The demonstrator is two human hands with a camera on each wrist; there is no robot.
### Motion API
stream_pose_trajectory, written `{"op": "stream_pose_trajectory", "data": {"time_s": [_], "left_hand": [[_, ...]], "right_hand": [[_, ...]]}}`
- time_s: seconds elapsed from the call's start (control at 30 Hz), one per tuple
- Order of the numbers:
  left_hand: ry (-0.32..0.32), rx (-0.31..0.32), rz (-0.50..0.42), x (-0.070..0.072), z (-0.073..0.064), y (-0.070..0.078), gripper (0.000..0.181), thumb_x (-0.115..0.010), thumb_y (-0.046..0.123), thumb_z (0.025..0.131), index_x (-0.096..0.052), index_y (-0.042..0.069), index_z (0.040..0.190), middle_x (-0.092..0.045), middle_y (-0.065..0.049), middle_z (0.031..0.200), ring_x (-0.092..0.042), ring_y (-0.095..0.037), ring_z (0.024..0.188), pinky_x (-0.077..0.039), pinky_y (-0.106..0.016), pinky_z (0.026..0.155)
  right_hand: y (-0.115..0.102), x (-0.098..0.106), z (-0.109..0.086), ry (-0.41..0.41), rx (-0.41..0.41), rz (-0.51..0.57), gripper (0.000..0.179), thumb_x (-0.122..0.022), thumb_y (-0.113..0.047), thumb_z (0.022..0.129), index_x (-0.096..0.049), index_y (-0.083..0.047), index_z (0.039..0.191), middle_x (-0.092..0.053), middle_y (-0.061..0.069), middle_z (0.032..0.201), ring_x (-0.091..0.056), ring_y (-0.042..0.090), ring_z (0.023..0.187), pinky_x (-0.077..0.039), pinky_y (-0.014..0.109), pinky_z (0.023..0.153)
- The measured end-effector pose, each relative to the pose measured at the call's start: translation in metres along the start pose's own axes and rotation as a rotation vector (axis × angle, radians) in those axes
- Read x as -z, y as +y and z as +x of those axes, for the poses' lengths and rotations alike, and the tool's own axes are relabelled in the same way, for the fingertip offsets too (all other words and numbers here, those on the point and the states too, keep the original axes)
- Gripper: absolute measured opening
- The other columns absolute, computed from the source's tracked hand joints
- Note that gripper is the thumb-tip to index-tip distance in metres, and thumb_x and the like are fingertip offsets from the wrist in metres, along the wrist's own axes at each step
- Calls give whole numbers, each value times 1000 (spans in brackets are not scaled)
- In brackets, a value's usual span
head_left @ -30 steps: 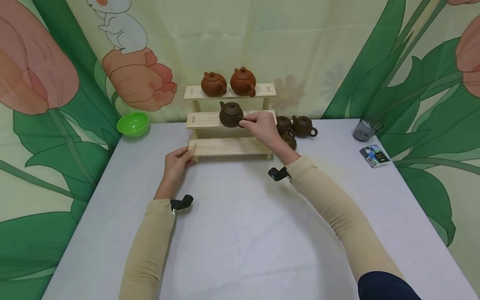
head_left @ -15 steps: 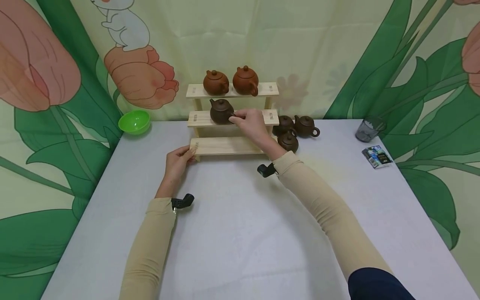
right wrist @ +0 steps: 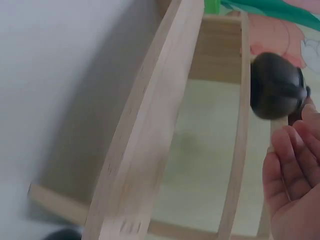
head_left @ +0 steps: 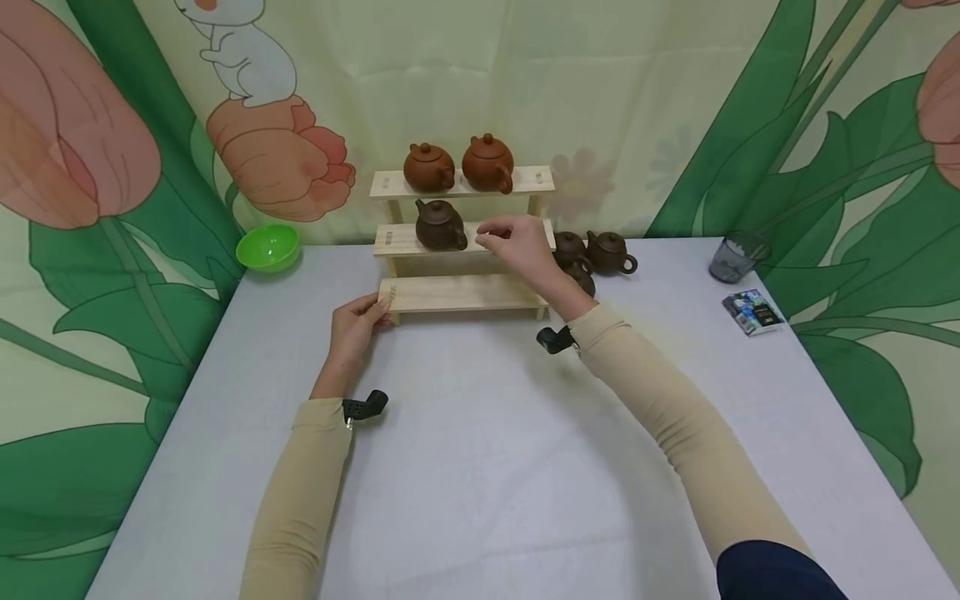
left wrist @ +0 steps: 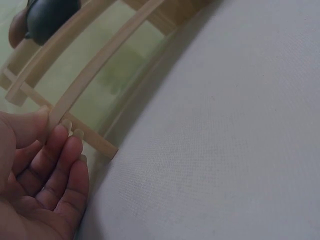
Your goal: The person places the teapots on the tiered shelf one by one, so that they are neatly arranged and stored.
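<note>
A three-step wooden display stand (head_left: pixel 457 294) stands at the back of the table. My left hand (head_left: pixel 351 335) pinches the left end of its lowest step between thumb and fingers, as the left wrist view shows on the wooden stand (left wrist: pixel 102 62). On the middle step sits a dark brown teapot (head_left: pixel 439 225), upright, its spout to the left. Just right of it is my right hand (head_left: pixel 521 250), loosely curled and holding nothing. In the right wrist view the fingertips lie close to the dark teapot (right wrist: pixel 275 87). Two reddish-brown teapots (head_left: pixel 487 164) occupy the top step.
Several dark teapots (head_left: pixel 609 252) cluster right of the stand, partly behind my right hand. A green bowl (head_left: pixel 268 248) is at the back left. Toward the right edge are a clear cup (head_left: pixel 733 260) and a small colourful pack (head_left: pixel 752 312). A printed curtain (head_left: pixel 615 100) hangs behind.
My right hand carried the dark teapot left along the middle step, let go of its handle, and drew back slightly right. The left hand stays on the stand.
</note>
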State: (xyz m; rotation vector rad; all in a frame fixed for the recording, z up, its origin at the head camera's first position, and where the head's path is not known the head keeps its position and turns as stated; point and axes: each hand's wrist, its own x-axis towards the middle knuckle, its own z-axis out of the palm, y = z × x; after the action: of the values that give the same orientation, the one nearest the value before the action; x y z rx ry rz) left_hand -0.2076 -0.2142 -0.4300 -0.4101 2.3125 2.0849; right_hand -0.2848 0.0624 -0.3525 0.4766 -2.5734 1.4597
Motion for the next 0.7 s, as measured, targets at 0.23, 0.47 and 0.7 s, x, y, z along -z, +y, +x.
{"op": "stream_pose_trajectory", "data": {"time_s": [0.23,0.47,0.7], "left_hand": [[16,-30,-6,1,14,-21,39,-65,19,97,-63,1,131,-62,0,99,-62,-5,77,-59,-24,83],[13,-5,-40,4,14,-22,38,-67,16,96,-63,1,131,-63,2,95,-62,-5,75,-58,-20,78],[-2,-3,-6,2,3,-5,38,-64,12,97,-61,-2,132,-64,0,92,-63,-8,75,-59,-30,84]], "right_hand": [[20,28,-11,-16,-38,-15,19,-70,-20,93,-76,-6,105,-73,10,101,-65,18,79,-51,26,66],[52,54,-20,67,-54,-40,17,-70,-17,93,-77,-4,102,-74,15,98,-68,28,78,-54,19,64],[87,90,-32,141,-128,-78,22,-67,-20,95,-75,-5,109,-73,17,102,-69,36,86,-53,19,64]]}}
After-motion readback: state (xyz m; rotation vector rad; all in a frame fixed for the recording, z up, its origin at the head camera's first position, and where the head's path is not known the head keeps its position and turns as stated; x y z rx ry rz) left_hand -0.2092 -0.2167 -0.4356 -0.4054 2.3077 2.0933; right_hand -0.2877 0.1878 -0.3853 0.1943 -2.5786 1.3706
